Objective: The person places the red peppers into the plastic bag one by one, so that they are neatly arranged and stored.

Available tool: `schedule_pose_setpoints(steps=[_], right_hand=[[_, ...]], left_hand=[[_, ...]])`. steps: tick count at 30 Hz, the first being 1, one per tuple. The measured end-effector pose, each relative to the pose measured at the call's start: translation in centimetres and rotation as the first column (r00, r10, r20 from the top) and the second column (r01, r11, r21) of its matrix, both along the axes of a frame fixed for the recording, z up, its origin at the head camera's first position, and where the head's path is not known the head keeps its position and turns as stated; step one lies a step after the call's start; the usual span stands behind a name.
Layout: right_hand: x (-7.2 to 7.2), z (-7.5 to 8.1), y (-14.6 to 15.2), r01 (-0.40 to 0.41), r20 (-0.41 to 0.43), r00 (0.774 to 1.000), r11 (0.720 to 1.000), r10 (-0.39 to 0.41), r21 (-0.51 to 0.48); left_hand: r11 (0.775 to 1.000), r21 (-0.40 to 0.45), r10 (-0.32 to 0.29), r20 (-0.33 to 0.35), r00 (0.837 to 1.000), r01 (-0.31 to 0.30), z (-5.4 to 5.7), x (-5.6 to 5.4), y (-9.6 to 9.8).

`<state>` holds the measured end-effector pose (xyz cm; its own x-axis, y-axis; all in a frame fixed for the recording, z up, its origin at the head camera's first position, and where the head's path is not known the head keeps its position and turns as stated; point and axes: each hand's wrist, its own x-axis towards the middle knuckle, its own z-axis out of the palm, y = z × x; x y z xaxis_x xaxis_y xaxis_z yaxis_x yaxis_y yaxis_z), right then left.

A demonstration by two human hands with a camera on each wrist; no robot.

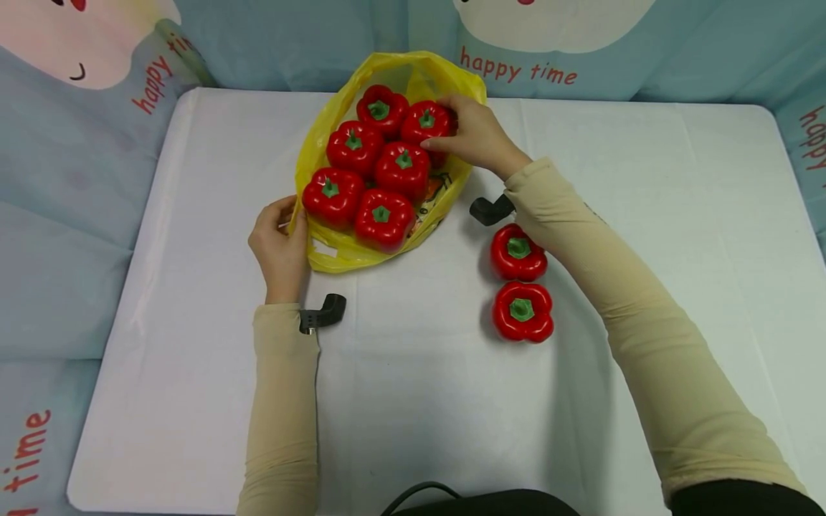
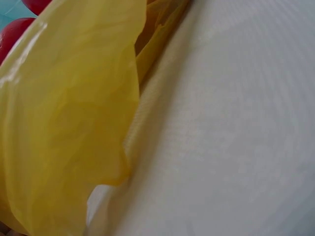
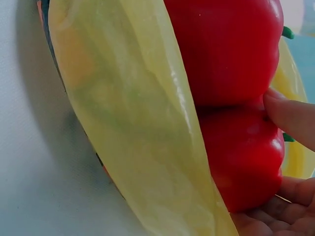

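Note:
A yellow plastic bag (image 1: pixel 311 154) lies wide-mouthed on the table with several red bell peppers inside, their green stems facing up. At its left rim, my left hand (image 1: pixel 280 247) pinches the plastic, which fills much of the left wrist view (image 2: pixel 69 108). Inside the right rim, my right hand (image 1: pixel 480 136) grips a bell pepper (image 1: pixel 426 118), thumb on the near side. The right wrist view shows that pepper (image 3: pixel 243 162) between thumb and fingers, against another pepper (image 3: pixel 231 54). The bag wall hides part of both.
Two more bell peppers, one (image 1: pixel 518 252) behind the other (image 1: pixel 523 312), stand on the white table (image 1: pixel 419 401) beneath and beside my right forearm. A blue printed curtain (image 1: pixel 400 29) hangs along the table's back edge. A black cable (image 1: pixel 422 487) shows at the front.

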<state>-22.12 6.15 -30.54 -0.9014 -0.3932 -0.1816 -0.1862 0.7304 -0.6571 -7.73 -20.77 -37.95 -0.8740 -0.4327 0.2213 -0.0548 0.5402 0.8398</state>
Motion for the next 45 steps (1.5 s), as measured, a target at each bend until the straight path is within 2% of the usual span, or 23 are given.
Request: schedule_pose_setpoints(steps=[4, 12, 20, 25, 32, 37, 42, 45], right_hand=[[0.1, 0.2, 0.1, 0.011, -0.013, 1.000, 1.000, -0.011, -0.016], [0.7, 0.8, 0.5, 0.066, -0.046, 0.996, 0.992, -0.072, -0.112], [1.3, 1.3, 2.2, 0.160, -0.096, 0.977, 0.957, -0.188, -0.243], [1.5, 1.5, 3.9, 0.208, -0.082, 0.967, 0.932, -0.243, -0.298], [1.4, 1.3, 5.8, 0.274, -0.034, 0.955, 0.918, -0.295, -0.288], [1.0, 1.1, 6.7, 0.276, -0.013, 0.957, 0.922, -0.290, -0.273], [0.5, 0.5, 7.6, 0.225, 0.009, 0.973, 0.940, -0.230, -0.258], [0.3, 0.0, 8.0, 0.204, 0.057, 0.979, 0.940, -0.196, -0.275]], left_hand=[[1.000, 0.004, 0.002, 0.006, 1.000, -0.002, 0.0, -0.1, 0.0], [1.000, 0.005, 0.002, 0.004, 1.000, -0.002, 0.2, -0.1, 0.0], [1.000, 0.000, 0.001, -0.002, 1.000, -0.001, 0.4, -0.2, 0.0], [1.000, -0.004, 0.001, -0.009, 1.000, -0.001, 0.3, -0.2, -0.2], [1.000, -0.002, 0.007, 0.004, 1.000, -0.007, 0.2, -0.2, -0.3], [1.000, 0.001, 0.009, 0.011, 1.000, -0.009, 0.1, -0.1, -0.3], [1.000, 0.006, 0.001, 0.000, 1.000, -0.001, 0.2, 0.0, -0.2], [1.000, 0.003, -0.005, 0.000, 1.000, 0.005, 0.2, 0.1, -0.1]])
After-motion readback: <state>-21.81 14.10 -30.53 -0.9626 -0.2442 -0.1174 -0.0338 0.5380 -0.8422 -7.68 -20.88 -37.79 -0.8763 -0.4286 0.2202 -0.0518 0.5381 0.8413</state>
